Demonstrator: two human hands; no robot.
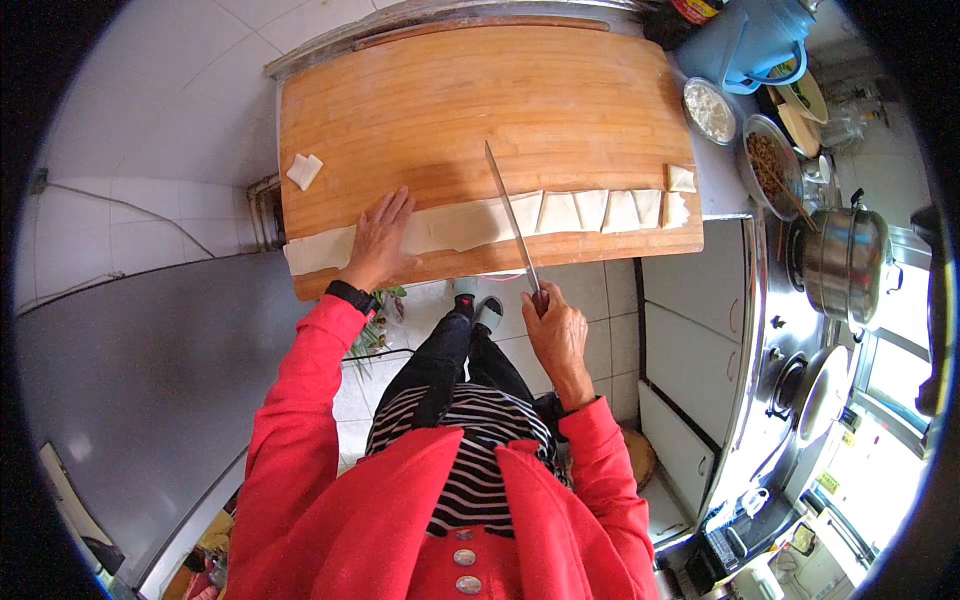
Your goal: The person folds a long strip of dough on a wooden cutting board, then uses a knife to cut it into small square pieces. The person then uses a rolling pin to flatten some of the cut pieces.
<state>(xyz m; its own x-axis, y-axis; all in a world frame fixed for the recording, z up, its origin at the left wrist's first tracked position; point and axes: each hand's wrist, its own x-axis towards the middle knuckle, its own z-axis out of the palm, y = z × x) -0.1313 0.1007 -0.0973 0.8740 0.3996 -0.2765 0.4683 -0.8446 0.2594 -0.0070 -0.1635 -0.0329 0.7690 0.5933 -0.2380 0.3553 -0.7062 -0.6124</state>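
A long flat strip of dough [450, 225] lies along the near edge of the wooden board [480, 97]. My left hand [381, 240] rests on it, fingers apart, left of the middle. My right hand [556, 330] grips the handle of a long-bladed kitchen knife [510, 210], whose blade crosses the strip and points away from me. To the right of the blade, the dough is divided into several pieces [559, 213] lying side by side. One more dough piece [681, 179] lies near the right edge, and small pieces [304, 172] lie at the left edge.
At the right stand a bowl of white flour [709, 111], a bowl of brown filling [769, 161] with chopsticks, and a blue plastic jug [750, 45]. A steel pot [844, 262] and a wok [821, 396] are on the stove. A rolling pin [480, 26] lies along the far edge.
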